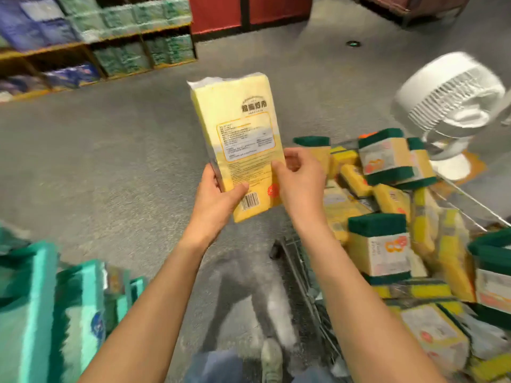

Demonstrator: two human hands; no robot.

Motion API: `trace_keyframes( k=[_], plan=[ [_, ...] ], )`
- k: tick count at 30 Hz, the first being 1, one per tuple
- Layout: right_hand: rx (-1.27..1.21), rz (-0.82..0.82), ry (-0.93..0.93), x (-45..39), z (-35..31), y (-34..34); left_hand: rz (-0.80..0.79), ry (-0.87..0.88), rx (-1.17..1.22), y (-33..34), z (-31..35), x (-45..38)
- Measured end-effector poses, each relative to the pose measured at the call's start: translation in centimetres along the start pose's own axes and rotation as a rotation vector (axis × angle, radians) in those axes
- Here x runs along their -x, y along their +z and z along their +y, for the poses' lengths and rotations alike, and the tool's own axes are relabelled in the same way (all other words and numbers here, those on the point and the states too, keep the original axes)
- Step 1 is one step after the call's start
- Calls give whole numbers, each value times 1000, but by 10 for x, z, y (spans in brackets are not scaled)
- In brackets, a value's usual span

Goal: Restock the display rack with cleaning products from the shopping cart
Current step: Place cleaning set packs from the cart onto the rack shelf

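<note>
The yellow sponge pack (243, 145) stands nearly upright in the middle of the view, its top leaning a little toward 11 o'clock, with the printed back label and a barcode facing the camera. The left hand (218, 200) grips its lower left edge, the thumb lying across the front just beside the barcode. The right hand (298, 178) holds the lower right edge, the fingers curled around the side of the pack and the thumb on its front. Both forearms come up from 6 o'clock.

At 3 to 5 o'clock the wire shopping cart (301, 272) is filled with many yellow-and-green scouring sponge packs (378, 244), piled in disorder. Beyond the cart, at 2 o'clock, a white fan (448, 98) stands on the grey floor (96, 161). At 10 to 11 o'clock a low wooden shelf (91, 45) holds green and blue packages, which are blurred. At 7 to 8 o'clock there are teal packages (41, 313), also blurred. At 6 o'clock a shoe (272, 357) of the person shows.
</note>
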State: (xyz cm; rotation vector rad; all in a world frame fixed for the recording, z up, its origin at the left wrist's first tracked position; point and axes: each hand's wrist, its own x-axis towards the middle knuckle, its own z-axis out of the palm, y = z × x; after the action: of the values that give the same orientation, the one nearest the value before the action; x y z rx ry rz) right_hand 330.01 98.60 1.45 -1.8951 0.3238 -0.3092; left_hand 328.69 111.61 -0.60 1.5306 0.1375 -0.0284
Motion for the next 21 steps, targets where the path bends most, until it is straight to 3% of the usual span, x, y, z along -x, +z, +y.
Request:
trace_keyframes(
  k=[8,12,15,17,21],
  plan=[
    [21,-367,-73,114,-24,116,377,7,11,-141,-25,84],
    [139,-456,-154,168,-19,138,454,12,6,-167,-48,123],
    [104,-657,-178,206,-17,153,540,71,77,-165,-57,140],
    [45,-765,-157,227,-12,164,562,102,11,-164,-65,151],
    [-59,-772,-83,228,20,182,417,10,-149,-186,-113,168]
  ],
)
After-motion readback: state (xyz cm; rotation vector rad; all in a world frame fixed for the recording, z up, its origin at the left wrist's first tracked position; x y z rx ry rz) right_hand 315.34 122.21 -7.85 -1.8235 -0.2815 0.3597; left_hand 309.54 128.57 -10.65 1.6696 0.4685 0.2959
